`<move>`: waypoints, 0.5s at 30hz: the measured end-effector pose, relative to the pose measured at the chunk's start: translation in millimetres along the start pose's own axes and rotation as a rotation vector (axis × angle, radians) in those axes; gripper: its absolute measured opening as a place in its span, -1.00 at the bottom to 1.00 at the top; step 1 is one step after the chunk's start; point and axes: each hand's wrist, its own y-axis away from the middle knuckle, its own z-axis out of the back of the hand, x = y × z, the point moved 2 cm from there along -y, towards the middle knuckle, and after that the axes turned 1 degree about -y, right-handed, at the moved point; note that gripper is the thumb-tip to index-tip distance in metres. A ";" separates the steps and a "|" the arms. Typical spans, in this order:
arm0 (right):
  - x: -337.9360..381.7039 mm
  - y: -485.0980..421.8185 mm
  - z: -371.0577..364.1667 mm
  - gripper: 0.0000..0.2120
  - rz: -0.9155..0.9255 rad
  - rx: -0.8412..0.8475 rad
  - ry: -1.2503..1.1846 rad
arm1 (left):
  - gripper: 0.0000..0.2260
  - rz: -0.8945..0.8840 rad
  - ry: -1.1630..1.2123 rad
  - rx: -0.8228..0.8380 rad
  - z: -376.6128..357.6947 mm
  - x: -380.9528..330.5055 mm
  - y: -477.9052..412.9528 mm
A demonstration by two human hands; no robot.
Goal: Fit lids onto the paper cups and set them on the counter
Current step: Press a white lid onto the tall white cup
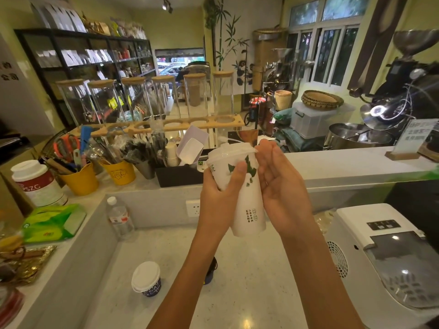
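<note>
Cup (pixel 250 205) in L grip (pixel 219 186)

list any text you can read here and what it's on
"SZG": white canister on the left.
"公司": wall panel, far left.
Tall paper cup: vertical print too small to read.
Small lidded cup: band print blurred.
Counter sign: blurred.
</note>
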 end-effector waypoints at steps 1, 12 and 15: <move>0.4 0.3 -0.2 -0.64 0.021 0.002 0.027 | -0.37 -0.001 -0.014 -0.002 0.6 -0.4 -0.3; 29.8 -5.6 -6.6 -0.80 0.560 0.190 0.815 | -0.22 -0.384 -0.656 -0.212 10.3 -9.6 3.9; 33.2 -11.3 -4.7 -0.76 0.561 0.224 0.807 | -0.23 -0.399 -0.671 -0.203 12.8 -10.9 3.4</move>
